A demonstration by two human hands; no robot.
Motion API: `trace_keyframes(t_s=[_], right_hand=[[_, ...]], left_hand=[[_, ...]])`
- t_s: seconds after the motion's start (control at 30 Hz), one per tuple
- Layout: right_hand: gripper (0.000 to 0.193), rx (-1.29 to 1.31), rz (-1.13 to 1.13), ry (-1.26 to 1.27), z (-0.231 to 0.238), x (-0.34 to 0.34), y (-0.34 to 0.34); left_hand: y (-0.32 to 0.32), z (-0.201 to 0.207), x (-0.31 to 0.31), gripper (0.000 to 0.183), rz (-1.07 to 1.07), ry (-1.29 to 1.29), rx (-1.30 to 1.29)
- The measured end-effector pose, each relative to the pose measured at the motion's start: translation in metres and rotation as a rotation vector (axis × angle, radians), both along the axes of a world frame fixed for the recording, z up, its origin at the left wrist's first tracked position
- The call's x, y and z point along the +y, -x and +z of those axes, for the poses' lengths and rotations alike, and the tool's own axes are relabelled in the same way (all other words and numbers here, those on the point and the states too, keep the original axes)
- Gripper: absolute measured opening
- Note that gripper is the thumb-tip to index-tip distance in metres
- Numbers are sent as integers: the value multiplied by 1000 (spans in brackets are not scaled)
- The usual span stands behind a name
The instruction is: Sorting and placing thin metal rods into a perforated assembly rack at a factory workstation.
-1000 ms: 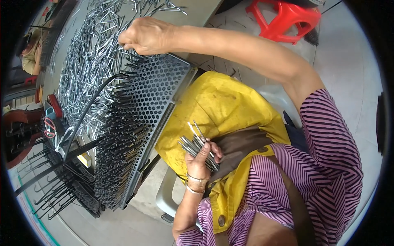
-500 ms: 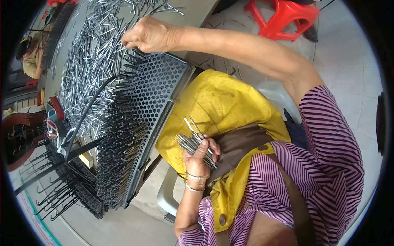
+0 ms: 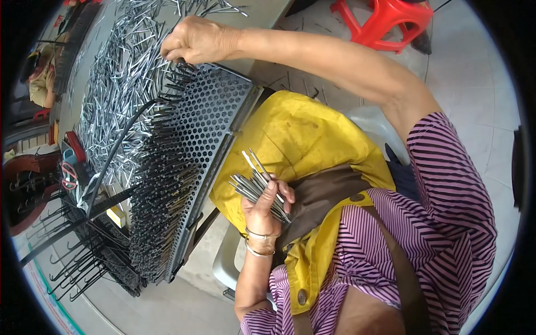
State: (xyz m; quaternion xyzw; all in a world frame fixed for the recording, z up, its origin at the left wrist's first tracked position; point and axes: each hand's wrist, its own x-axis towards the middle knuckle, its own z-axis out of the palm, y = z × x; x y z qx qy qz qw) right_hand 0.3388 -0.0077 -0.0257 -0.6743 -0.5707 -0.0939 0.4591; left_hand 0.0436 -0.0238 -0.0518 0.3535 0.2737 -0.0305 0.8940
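My left hand (image 3: 265, 207) is closed round a bundle of thin metal rods (image 3: 250, 187), held over the yellow apron (image 3: 296, 128). Two of the rods poke out farther than the others. At the far end of a tilted perforated rack (image 3: 215, 103), my right hand (image 3: 198, 42) is pinched above the dark rods standing in its holes. The fingertips face away, so whatever they grip is hidden. Dark upright rods (image 3: 162, 212) pack the near and left part of the rack, while the holes along its far right side show bare.
A large heap of loose silvery rods (image 3: 120, 89) covers the table beyond the rack. Red-handled scissors (image 3: 69, 176) lie left, near a rack of black hooks (image 3: 72, 268). A red plastic stool (image 3: 385, 25) stands far right. Another person (image 3: 42, 78) sits at the far left.
My right hand has shifted slightly left and away from me. My left hand, still round the rods, has moved a little up and to the left.
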Motion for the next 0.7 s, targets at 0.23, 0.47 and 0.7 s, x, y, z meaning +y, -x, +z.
trace_keyframes(t_s=[0.23, 0.47, 0.7], right_hand=[[15, 378, 66, 41, 1, -10, 0], [16, 311, 11, -34, 2, -4, -5], [13, -30, -51, 48, 0, -1, -2]], left_hand=[[-1, -1, -1, 13, -1, -4, 10], [-2, 0, -1, 12, 6, 4, 40], [-3, -2, -1, 12, 1, 14, 40]])
